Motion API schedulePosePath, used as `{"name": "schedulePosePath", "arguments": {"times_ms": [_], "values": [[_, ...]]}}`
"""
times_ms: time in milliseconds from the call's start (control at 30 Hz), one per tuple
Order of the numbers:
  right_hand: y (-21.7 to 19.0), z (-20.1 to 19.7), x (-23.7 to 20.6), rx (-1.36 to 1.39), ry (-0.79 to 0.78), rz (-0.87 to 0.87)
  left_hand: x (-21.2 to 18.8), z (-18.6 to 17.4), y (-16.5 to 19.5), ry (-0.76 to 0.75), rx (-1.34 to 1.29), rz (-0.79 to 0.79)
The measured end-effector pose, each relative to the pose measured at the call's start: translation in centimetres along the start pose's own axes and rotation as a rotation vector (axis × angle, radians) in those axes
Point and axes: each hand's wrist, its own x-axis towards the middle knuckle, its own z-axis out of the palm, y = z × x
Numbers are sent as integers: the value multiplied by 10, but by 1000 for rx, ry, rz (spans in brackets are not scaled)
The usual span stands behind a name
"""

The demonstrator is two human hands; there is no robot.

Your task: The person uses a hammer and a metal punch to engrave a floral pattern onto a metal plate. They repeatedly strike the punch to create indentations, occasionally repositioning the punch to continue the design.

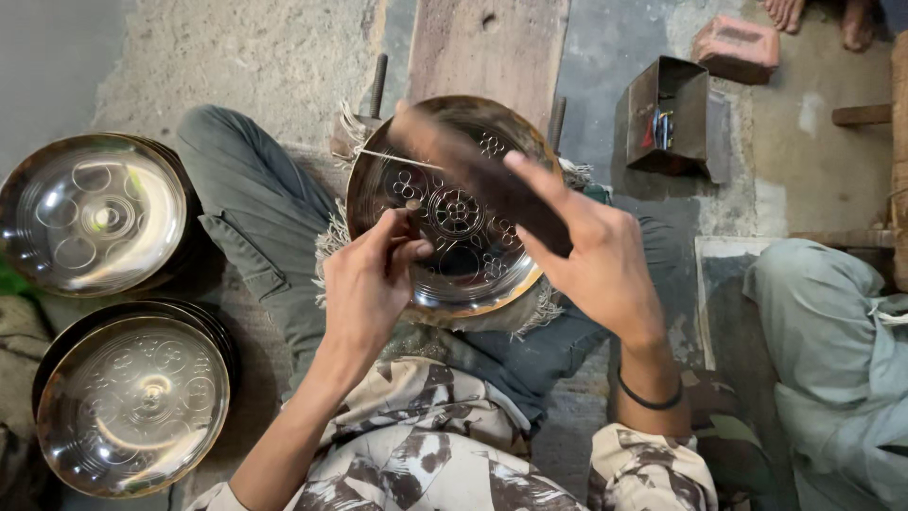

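A shiny engraved metal plate (473, 260) with wheel and circle patterns rests on a cloth in my lap. My left hand (364, 284) pinches a small metal punch (412, 207) upright against the plate's left part. My right hand (591, 255) grips a dark wooden block (478, 175), held slantwise above the plate and blurred. A thin metal rod (383, 156) lies across the plate's upper left rim.
Two stacks of similar engraved plates sit at the left, one upper (95, 213) and one lower (132, 397). A small open metal box (672, 114) and a brick (736, 45) lie beyond. Another person's light-clad knee (823, 331) is at the right; bare toes (818, 14) show at the top.
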Motion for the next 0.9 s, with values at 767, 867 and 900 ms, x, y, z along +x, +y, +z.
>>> {"name": "schedulePosePath", "arguments": {"times_ms": [767,867,900], "values": [[-24,-17,24,-489,-213,-156,4,7,-7,-74,-11,64],[-20,-9,14,-218,-2,-66,14,2,-12,-232,-70,8],[-18,-8,6,-280,-46,-16,15,0,-12,-290,-110,-30]]}}
